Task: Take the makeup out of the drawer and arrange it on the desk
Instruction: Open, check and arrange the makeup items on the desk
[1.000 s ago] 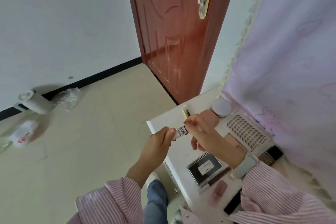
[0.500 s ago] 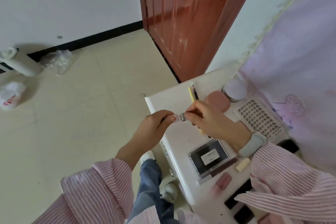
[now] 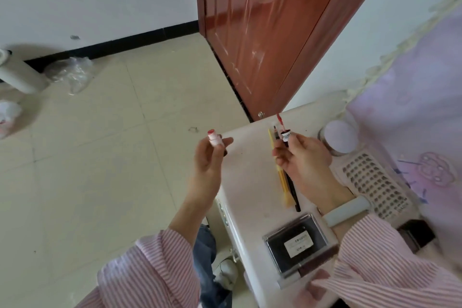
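Note:
My left hand (image 3: 210, 157) grips an uncapped lip gloss tube (image 3: 214, 138) upright, just off the left edge of the white desk (image 3: 247, 182). Over the desk, my right hand (image 3: 303, 160) pinches the tube's cap (image 3: 286, 135), whose red applicator wand (image 3: 280, 121) points up. Under that hand lie a yellow pencil (image 3: 282, 177) and a dark pencil (image 3: 293, 192). On the desk also sit a black palette case (image 3: 297, 245), a round white jar (image 3: 340, 136) and a perforated white tray (image 3: 375, 182). The drawer is hidden from view.
A red-brown door (image 3: 262, 32) stands behind the desk. A lilac curtain (image 3: 412, 82) hangs at the right. On the tiled floor at the far left lie a white cylinder (image 3: 17, 72) and plastic bags (image 3: 70, 72). A dark box (image 3: 415, 234) sits at the desk's right.
My hands held the closed tube together; they have since pulled apart, the left keeping the tube and the right drawing out the cap with its wand. The view dipped lower.

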Available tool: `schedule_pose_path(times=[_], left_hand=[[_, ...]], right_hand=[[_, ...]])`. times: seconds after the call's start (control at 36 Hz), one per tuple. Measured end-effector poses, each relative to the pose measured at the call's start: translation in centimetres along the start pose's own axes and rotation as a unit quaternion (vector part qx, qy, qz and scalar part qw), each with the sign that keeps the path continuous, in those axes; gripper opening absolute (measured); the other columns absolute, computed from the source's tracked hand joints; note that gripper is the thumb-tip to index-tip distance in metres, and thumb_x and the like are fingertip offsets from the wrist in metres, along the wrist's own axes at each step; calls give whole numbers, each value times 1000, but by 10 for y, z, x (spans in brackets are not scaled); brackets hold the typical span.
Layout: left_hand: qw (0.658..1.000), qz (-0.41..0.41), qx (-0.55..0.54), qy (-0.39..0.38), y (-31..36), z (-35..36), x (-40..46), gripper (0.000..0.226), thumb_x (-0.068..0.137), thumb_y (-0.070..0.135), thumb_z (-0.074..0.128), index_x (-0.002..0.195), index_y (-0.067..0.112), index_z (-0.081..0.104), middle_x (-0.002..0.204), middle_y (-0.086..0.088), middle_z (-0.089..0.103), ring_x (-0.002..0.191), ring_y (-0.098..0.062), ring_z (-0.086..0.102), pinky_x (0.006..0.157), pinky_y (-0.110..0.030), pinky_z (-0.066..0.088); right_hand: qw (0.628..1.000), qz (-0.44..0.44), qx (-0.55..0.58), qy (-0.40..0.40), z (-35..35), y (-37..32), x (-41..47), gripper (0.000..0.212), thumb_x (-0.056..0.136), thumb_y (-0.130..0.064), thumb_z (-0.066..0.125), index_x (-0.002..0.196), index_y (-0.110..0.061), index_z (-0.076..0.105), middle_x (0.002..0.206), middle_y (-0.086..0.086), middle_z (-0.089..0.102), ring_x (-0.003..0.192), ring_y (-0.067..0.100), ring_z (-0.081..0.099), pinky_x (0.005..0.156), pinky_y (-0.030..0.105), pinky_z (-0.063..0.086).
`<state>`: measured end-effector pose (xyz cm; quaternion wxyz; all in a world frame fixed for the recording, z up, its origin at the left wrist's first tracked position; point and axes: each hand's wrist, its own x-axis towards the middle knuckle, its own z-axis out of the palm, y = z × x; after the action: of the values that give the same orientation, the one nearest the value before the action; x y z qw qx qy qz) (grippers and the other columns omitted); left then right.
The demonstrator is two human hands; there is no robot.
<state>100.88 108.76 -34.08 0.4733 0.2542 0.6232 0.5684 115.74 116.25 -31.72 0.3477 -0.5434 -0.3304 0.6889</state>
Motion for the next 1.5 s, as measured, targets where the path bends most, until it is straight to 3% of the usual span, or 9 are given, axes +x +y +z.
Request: schedule_pose_path(times=[0.19, 0.31, 0.47, 0.67, 0.78, 0.92, 1.11, 1.33, 1.5], left_hand=[[953, 134, 251, 100, -26, 12, 24, 16, 85, 18, 66, 100, 19, 67, 101, 15, 57, 103, -9, 46, 91, -35, 37], [922, 144, 333, 139, -40, 13, 32, 18, 80, 21, 71, 98, 20, 71, 95, 17, 56, 100, -5, 36, 79, -22, 16], [901, 211, 356, 131, -54, 8, 37, 18, 77, 34, 64, 90, 24, 71, 85, 24, 52, 97, -8, 41, 76, -22, 17], [900, 221, 352, 129, -67, 4, 43, 30, 79, 41, 58, 91, 18, 72, 102, 1, 64, 106, -17, 40, 88, -32, 29], [899, 203, 362, 136, -72, 2, 43, 32, 79, 44, 56, 89, 19, 75, 113, -8, 58, 114, -23, 36, 92, -41, 34], [902, 192, 361, 140, -72, 5, 45, 35, 78, 46, 55, 90, 20, 75, 118, -10, 56, 116, -23, 34, 92, -45, 36], [907, 180, 355, 137, -71, 7, 48, 39, 76, 49, 54, 93, 21, 74, 121, -9, 53, 117, -25, 34, 94, -44, 34], [906, 159, 372, 127, -67, 9, 43, 53, 76, 44, 62, 122, 17, 60, 132, -9, 48, 125, -29, 35, 101, -36, 24], [886, 177, 415, 107, -76, 5, 14, 66, 79, 50, 48, 135, 18, 35, 141, -14, 41, 133, -27, 26, 103, -42, 21]], right_hand=[[946, -159, -281, -8, 14, 16, 16, 14, 100, -20, 29, 104, -13, 42, 91, -9, 63, 68, 3, 56, 57, 12, 40], [918, -179, -353, 7, 15, 20, 26, 18, 98, -17, 36, 108, -9, 49, 102, 3, 52, 83, 6, 48, 69, 3, 36], [926, -167, -335, -45, 17, 19, 31, 10, 98, -20, 38, 105, -17, 46, 78, -14, 49, 66, -12, 50, 65, 7, 39], [877, -257, -406, -29, 13, 27, 40, 16, 91, -15, 53, 105, -6, 52, 64, -6, 46, 53, 8, 42, 53, 11, 36], [808, -347, -476, -23, 11, 36, 49, 33, 84, -29, 51, 98, 0, 60, 89, 0, 53, 68, 1, 40, 70, 8, 38], [711, -381, -590, 12, 5, 46, 58, 32, 79, -32, 45, 90, -9, 65, 85, 5, 62, 81, 27, 57, 69, 36, 44], [701, -393, -595, 25, 1, 51, 61, 29, 79, -36, 48, 87, -16, 67, 85, -3, 65, 87, 15, 42, 69, 29, 31], [681, -376, -628, 18, -4, 46, 47, 44, 77, -35, 45, 109, -10, 62, 102, 5, 61, 95, 17, 41, 74, 36, 47], [611, -370, -686, 138, -41, 31, 23, 37, 77, -26, 54, 112, -15, 59, 110, 7, 60, 95, 22, 45, 77, 36, 36]])
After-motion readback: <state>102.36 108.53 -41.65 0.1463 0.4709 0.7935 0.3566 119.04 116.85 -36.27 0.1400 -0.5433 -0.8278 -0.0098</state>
